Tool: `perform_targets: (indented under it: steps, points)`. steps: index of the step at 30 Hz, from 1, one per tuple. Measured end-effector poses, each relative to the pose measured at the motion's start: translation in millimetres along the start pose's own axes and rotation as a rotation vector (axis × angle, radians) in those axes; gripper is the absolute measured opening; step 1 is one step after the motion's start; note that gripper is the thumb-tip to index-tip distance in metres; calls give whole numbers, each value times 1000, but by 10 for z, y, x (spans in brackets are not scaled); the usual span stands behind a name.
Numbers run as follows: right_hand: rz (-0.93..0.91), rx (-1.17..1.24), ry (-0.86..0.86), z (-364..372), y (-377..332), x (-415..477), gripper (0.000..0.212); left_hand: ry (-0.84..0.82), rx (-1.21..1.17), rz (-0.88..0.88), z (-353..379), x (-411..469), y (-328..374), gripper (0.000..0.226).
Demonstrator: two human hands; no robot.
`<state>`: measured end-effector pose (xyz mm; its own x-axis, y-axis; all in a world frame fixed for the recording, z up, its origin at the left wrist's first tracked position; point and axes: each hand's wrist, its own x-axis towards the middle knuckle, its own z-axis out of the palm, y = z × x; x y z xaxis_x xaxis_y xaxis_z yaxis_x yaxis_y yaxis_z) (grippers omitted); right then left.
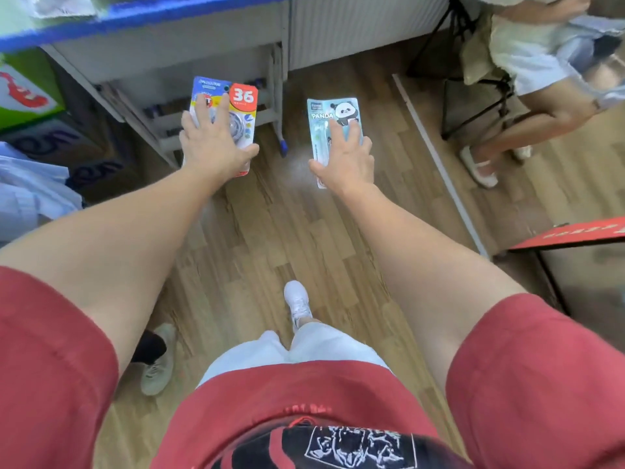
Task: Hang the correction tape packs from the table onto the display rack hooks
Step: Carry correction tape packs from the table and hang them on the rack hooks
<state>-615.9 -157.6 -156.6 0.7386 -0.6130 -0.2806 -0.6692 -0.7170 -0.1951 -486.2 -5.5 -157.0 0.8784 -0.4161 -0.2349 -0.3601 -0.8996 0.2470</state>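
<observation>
**Above the wooden floor, one pack in each hand**

Out in front of the person's body, both bare arms reach forward over the wooden floor [270, 231], and each hand carries one pack of correction tape. The left hand [211, 143] grips a pack with a red "36" badge [241, 96]. Its fingers lie spread up the printed front and its thumb hooks round the pack's right edge. The right hand [345, 157] grips a pale blue panda pack [321, 113] the same way, fingers fanned over the front and thumb at the left edge. Both packs stand roughly upright with their printed fronts towards the camera. They are well apart from each other and clear of any surface.

Beyond the hands runs a table with a blue edge [135, 15], its grey legs and crossbars just behind the left pack. Below, a white shoe [297, 302] steps forward under light shorts and a red shirt [304, 401]. An olive shoe [157, 360] with a black sock stands at lower left. A seated person [541, 96] is at upper right, near a black stand. A red sign [575, 231] lies at the right edge.
</observation>
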Motion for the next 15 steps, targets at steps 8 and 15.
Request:
perform_targets:
  steps: [8, 15]
  points:
    - [234, 137, 55, 355, 480, -1249, 76, -66, 47, 188, 337, -945, 150, 87]
    - [462, 230, 112, 562, 1013, -2406, 76, -103, 59, 417, 669, -1827, 571, 90]
